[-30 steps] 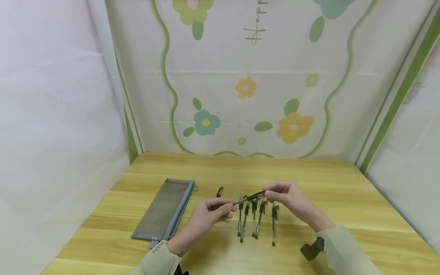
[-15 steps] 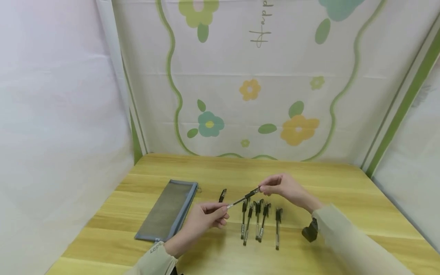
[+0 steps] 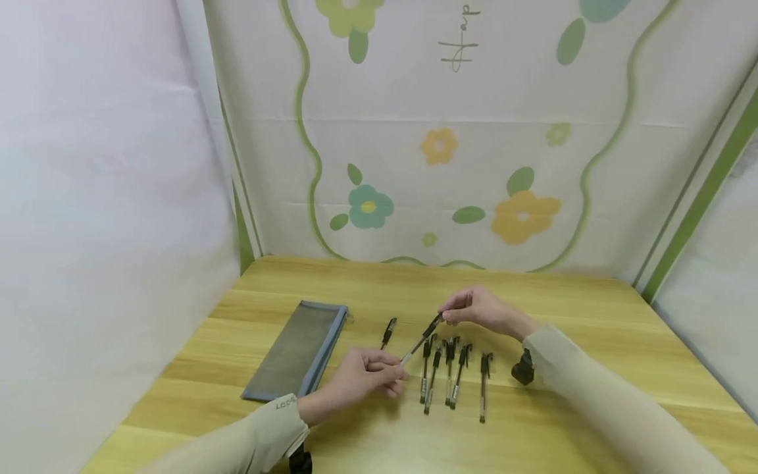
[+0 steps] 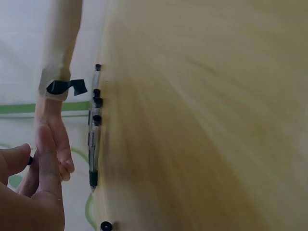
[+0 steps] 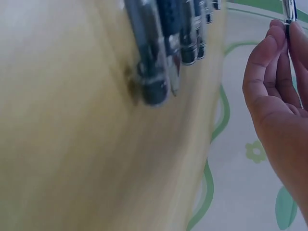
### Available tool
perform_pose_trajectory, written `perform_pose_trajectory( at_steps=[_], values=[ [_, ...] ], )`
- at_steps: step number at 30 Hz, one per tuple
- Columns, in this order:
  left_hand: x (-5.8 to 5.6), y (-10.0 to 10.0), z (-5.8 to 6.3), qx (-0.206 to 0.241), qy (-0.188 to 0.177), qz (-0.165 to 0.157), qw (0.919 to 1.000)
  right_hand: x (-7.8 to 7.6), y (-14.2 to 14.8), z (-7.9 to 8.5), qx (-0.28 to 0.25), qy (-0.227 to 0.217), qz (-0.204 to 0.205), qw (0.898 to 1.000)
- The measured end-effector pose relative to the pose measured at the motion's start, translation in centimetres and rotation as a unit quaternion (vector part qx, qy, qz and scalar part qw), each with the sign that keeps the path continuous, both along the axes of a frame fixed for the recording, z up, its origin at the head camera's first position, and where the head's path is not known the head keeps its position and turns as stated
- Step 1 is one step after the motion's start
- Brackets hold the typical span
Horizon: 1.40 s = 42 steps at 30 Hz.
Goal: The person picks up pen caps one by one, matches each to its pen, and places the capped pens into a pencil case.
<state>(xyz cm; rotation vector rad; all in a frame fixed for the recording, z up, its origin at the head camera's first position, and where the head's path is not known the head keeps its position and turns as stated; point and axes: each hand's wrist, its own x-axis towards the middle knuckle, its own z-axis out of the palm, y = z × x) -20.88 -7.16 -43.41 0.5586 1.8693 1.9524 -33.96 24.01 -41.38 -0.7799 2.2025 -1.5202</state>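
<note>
A clear-barrelled pen with a black grip is held above the table, slanting up to the right. My left hand pinches its lower end between thumb and fingers. At the raised dark end, my right hand pinches it with thumb and fingertips. Just below and right of the held pen, several similar pens lie side by side on the table, and one pen lies a little apart on the right. Behind my left hand lies another pen, partly hidden by it.
A grey mesh pouch with blue edging lies flat to the left of my left hand. The wood-grain table ends at a flower-printed cloth at the back. White cloth walls stand at both sides.
Both hands keep hold of the pen. Its right-hand end has risen and moved leftward relative to the pens on the table, so the pen stands steeper. The view has shifted slightly.
</note>
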Motion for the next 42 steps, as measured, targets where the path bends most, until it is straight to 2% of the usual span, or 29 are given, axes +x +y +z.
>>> perform_pose_trajectory(
  at_steps=[2, 7, 14, 19, 25, 34, 42],
  values=[
    [-0.1, 0.0, 0.0, -0.015, 0.001, -0.006, 0.9999, -0.4, 0.0, -0.1, 0.019, 0.004, 0.012, 1.000],
    [-0.4, 0.3, 0.2, -0.037, 0.004, 0.010, 0.9992, -1.8, -0.5, 0.2, 0.044, 0.015, 0.029, 0.999],
    [-0.3, 0.9, -0.5, -0.042, -0.039, 0.019, 0.9982, -3.2, -1.7, 0.3, 0.103, 0.021, 0.048, 0.993],
    [0.0, 1.0, -0.7, -0.057, -0.058, 0.043, 0.9957, -4.0, -3.1, 0.2, 0.100, 0.014, 0.065, 0.993],
    [0.0, 1.4, -0.9, -0.054, -0.083, 0.061, 0.9931, -4.7, -4.0, -0.3, 0.091, 0.005, 0.072, 0.993],
    [0.3, 1.6, -0.9, -0.077, -0.100, 0.087, 0.9881, -5.5, -4.5, -2.0, 0.095, 0.015, 0.080, 0.992],
    [0.2, 1.3, -1.2, -0.081, -0.115, 0.102, 0.9849, -5.4, -4.6, -2.5, 0.095, 0.024, 0.076, 0.992]
  ],
)
